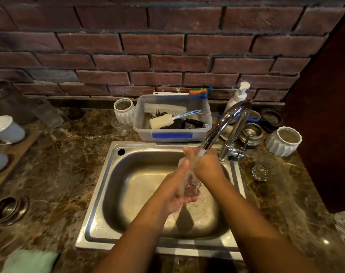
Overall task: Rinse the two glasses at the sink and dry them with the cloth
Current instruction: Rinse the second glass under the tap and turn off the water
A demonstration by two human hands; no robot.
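In the brown marbled bench [59, 174], over the stainless steel sink [100, 194] and under the chrome tap [226, 119] stream, the left hand [177, 194] curls round the base of a clear glass [190, 186]; the right hand [205, 164] grips its top. A pale green cloth [29, 261] lies near left, and a second clear glass [264, 170] right of the sink.
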